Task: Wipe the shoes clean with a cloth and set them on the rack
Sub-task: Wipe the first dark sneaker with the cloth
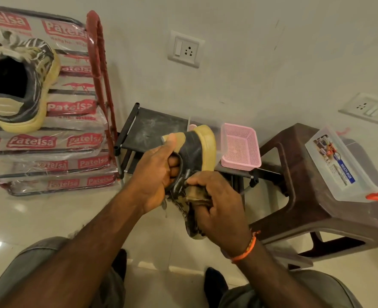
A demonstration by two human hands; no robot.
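Note:
A black sneaker with a yellowed sole hangs in mid-air in front of me, heel up and toe down. My left hand grips it at the heel collar, thumb on the tan heel tab. My right hand holds a brownish cloth bunched against the shoe's side. The matching sneaker sits on the plastic-wrapped red rack at the upper left. A low black rack stands against the wall behind the held shoe.
A pink mesh basket rests on the black rack's right end. A brown plastic stool stands at the right with a clear lidded box on top. Wall sockets are above. My knees and the glossy tiled floor fill the bottom.

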